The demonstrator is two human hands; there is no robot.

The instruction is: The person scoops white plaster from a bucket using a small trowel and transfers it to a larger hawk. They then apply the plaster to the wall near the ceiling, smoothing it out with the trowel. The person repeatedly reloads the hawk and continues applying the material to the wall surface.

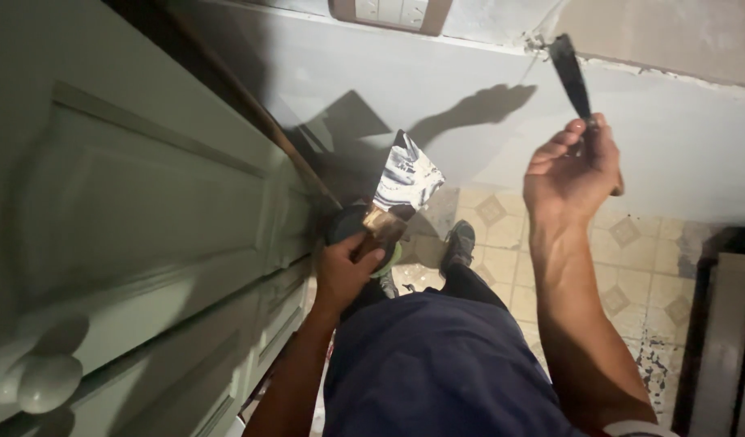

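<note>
Right hand clamps narrow scraper, blade angled up, tip at wall crack; left hand grips putty-loaded knife, held lower, near door.

Bare forearms, dark navy trousers, dark shoe

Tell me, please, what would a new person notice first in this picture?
First, the right hand raised at upper right, pressing a narrow dark scraper to a cracked seam in the grey wall. Next, in the middle, the left hand holds a wide putty knife smeared with white filler. A pale green panelled door with a round knob fills the left side.
</note>
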